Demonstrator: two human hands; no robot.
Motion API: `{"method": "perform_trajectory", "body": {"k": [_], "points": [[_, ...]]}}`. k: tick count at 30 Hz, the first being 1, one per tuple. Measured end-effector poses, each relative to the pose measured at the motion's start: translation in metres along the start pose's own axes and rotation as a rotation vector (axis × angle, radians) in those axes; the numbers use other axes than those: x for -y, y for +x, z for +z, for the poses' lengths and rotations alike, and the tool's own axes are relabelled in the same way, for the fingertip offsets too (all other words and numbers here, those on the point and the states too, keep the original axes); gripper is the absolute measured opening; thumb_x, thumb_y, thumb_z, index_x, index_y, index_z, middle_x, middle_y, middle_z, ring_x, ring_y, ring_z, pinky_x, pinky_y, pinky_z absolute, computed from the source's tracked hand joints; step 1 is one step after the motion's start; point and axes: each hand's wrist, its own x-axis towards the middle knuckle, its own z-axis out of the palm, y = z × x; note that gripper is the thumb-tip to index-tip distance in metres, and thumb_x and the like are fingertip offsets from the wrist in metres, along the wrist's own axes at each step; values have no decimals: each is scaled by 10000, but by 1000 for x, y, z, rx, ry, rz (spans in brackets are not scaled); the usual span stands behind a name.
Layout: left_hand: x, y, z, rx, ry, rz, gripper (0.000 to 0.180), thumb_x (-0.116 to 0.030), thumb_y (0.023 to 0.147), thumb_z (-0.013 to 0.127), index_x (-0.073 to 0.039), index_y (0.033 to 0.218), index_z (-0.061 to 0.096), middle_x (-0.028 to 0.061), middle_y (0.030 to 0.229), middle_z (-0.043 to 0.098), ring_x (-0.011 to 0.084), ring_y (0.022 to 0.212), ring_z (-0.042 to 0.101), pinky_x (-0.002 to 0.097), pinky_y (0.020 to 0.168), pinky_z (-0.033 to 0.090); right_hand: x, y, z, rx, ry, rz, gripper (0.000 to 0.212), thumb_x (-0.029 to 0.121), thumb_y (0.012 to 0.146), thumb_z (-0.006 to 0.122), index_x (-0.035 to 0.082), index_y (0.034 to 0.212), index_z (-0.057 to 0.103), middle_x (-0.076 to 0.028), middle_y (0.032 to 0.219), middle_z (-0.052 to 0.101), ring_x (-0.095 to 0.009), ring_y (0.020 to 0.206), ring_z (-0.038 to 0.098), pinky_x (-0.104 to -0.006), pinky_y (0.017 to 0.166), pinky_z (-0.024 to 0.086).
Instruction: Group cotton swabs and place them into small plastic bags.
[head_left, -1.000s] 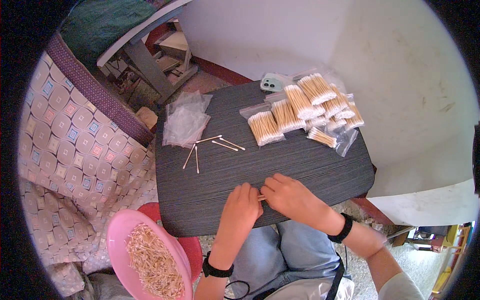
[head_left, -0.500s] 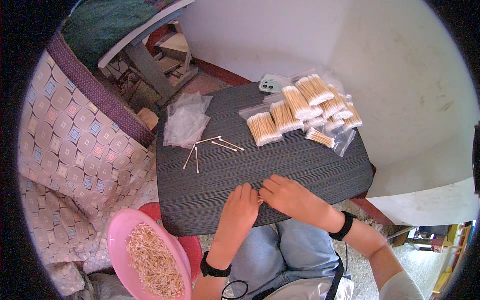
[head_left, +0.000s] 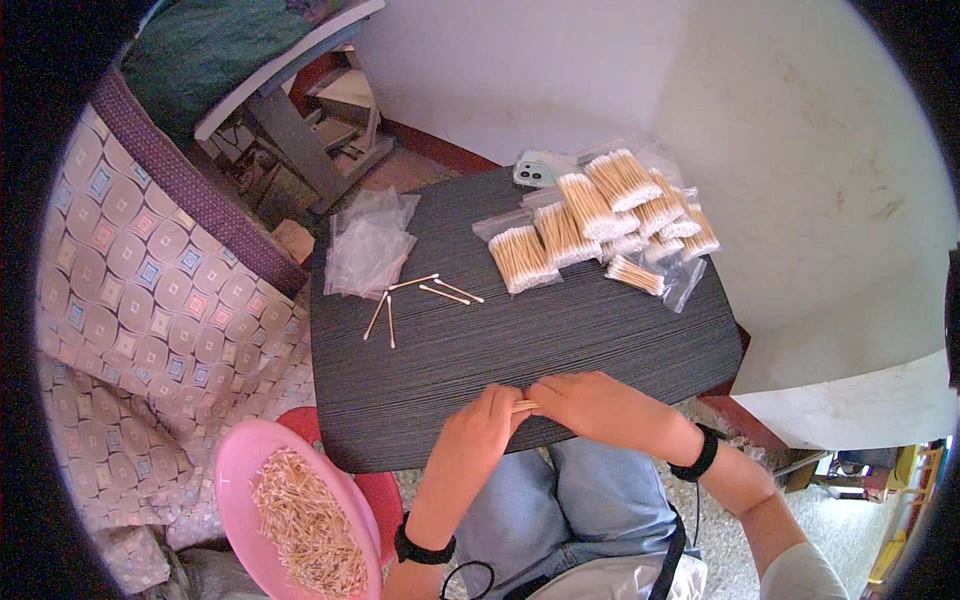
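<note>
While both hands meet nr the worktop's (head_left: 480,345) front edge, L hand (head_left: 482,425) & R hand (head_left: 590,405) pinch a sm. bunch of swabs (head_left: 524,406) btwn them, fingers curled in, bunch crosswise, ends hidden. Phone (head_left: 538,169) at far edge, lenses up; any marking on it too sm. to read. Room: dark grain runs from hands up to 5 loose swabs (head_left: 391,322) L of ctr & out to R edge. Clear bags (head_left: 368,243) overlap by L edge; filled bags (head_left: 590,205) heaped far R, w/ a part-filled bag (head_left: 635,277) just in front. Pink basin (head_left: 235,470), w/ big swab pile (head_left: 308,520) inside, sits off L front corner, red item (head_left: 380,505) partly hidden behind it. White wall (head_left: 800,200) beyond R side. Vs 0.5 s ago: hands a bit nearer front edge, bunch shows more; loose swabs, bags & basin same spots.
</note>
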Motion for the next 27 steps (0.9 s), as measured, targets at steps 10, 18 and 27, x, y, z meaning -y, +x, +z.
{"method": "perform_trajectory", "body": {"k": [10,18,27], "points": [[-1,-9,7,-34,-944,-98,203,-26,901,607,26,1095,638,125,887,675,177,754,700,263,642,573,-7,-15,4,147,702,178,279,261,992,456,-10,1012,520,-203,863,640,-423,823,609,-488,695,460],[4,-7,15,-122,-1070,-69,245,7,884,621,18,1127,658,165,978,684,204,807,702,272,694,592,5,-15,10,-83,835,412,232,205,988,487,-5,957,581,-154,748,595,-247,663,563,-355,603,440],[-10,-4,25,-281,-1295,-287,223,-14,931,569,85,1125,617,198,992,676,252,844,697,321,744,597,13,-15,15,-249,749,444,202,171,991,471,-7,977,565,-136,703,561,-224,618,528,-331,595,433]]}}
